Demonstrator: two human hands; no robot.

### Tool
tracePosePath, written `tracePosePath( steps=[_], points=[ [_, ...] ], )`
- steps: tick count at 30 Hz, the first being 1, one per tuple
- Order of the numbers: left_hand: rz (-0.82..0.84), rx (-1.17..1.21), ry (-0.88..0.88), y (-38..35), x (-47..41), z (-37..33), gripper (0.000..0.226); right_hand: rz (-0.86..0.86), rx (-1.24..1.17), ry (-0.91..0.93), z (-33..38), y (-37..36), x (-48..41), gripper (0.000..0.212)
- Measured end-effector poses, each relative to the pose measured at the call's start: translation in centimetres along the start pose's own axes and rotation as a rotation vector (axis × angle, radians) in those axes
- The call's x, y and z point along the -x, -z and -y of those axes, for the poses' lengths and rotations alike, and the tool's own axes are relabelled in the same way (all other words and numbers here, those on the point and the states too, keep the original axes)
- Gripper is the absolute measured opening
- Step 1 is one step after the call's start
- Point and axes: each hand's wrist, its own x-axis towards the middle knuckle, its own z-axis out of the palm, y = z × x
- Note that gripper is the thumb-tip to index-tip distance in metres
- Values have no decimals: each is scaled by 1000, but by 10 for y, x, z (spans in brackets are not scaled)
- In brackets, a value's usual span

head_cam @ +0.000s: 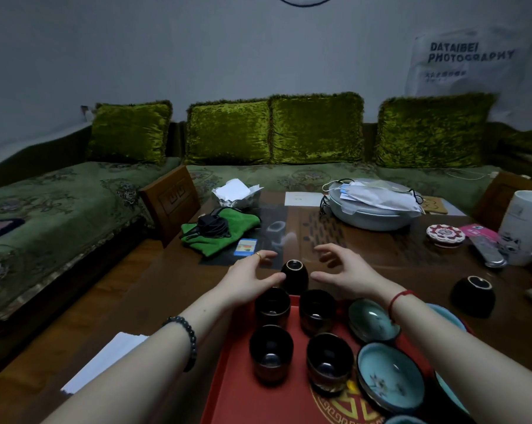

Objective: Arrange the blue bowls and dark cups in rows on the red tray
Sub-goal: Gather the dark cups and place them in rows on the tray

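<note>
Red tray (243, 393) fills the bottom of the view, its near edge cut off by the frame and its right side hidden under the right forearm (460, 362). Four dark cups (271, 351) stand upright on it, mouths up, in two pairs that run away from the camera. Just right of them the blue bowls (390, 374) sit mouths up in a line running the same way. Two show whole, two more are half covered by the forearm, and only a sliver of rim shows of another at the bottom edge.

Just past the tray's far edge a fifth dark cup (294, 275) stands upright on the desk (167, 286). A small pale ring tops it; mouth or foot, I cannot tell. The left grip (246, 280) and right grip (347, 270) flank it, both wide and holding nothing, fingers spread and thumbs turned inward. The left thumb is just beside the cup; whether they touch is unclear. Another dark vessel (474, 296) stands well apart on the right.
</note>
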Motion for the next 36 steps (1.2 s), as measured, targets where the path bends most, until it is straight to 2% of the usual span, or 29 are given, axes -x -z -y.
tracePosePath(
  steps=[10, 14, 18, 21, 28, 32, 36],
  points=[
    [118, 3, 75, -23, -62, 16, 55, 163, -75, -71, -32, -27, -36, 65],
    [152, -65, 73, -34, -68, 16, 54, 225, -77, -31, -34, -34, -39, 63],
    [169, -29, 60, -39, -68, 13, 57, 240, -125, -22, -32, -37, -40, 63],
    [139, -36, 28, -37, -67, 9, 52, 229, -162, -23, -28, -35, -39, 62],
    [-43, 62, -82, -3, -57, -20, 43, 56, -298, 102, 4, -2, -34, 55],
    [-119, 280, -77, 13, -35, -38, 35, -2, -450, 125, 27, 15, -17, 49],
    [-168, 521, -54, 16, -3, -52, 31, 44, -564, 95, 46, 20, 9, 47]
  ],
)
